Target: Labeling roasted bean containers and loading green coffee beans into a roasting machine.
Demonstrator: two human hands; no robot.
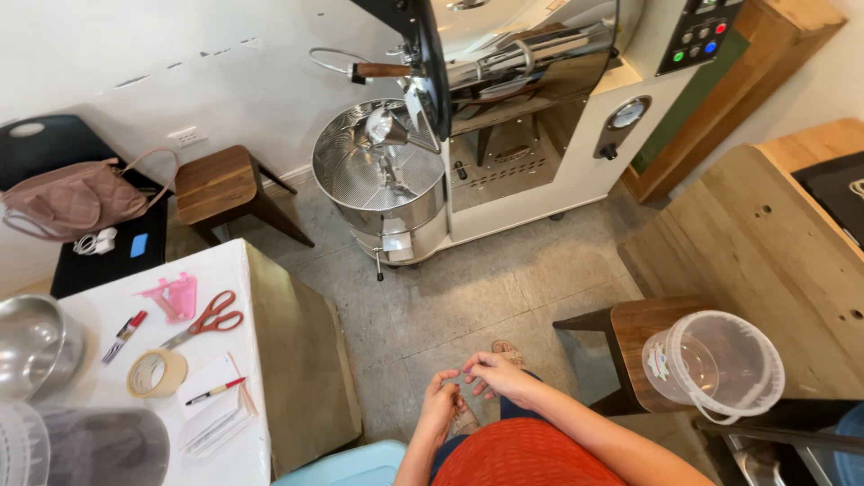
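Person seated, both hands meeting low in the frame centre, fingertips picking at something tiny.

The left hand [439, 407] and right hand [493, 373] are touching at the fingertips above the lap, pinching a small item too little to identify; probably a fiddling or peeling step, so the next move likely calls for fine fingertip control, not reach. Nothing on the white surface [236, 270] at lower left is being touched: red scissors [209, 319], tape roll [157, 373], red pen [214, 391] on paper, and pink clip [171, 297] are all lying well apart from the hands. A clear plastic bucket [713, 364] is sitting on a wooden stool [630, 346] at right, near the right forearm. A metal roaster drum tray [378, 175] is standing at upper centre on the floor.
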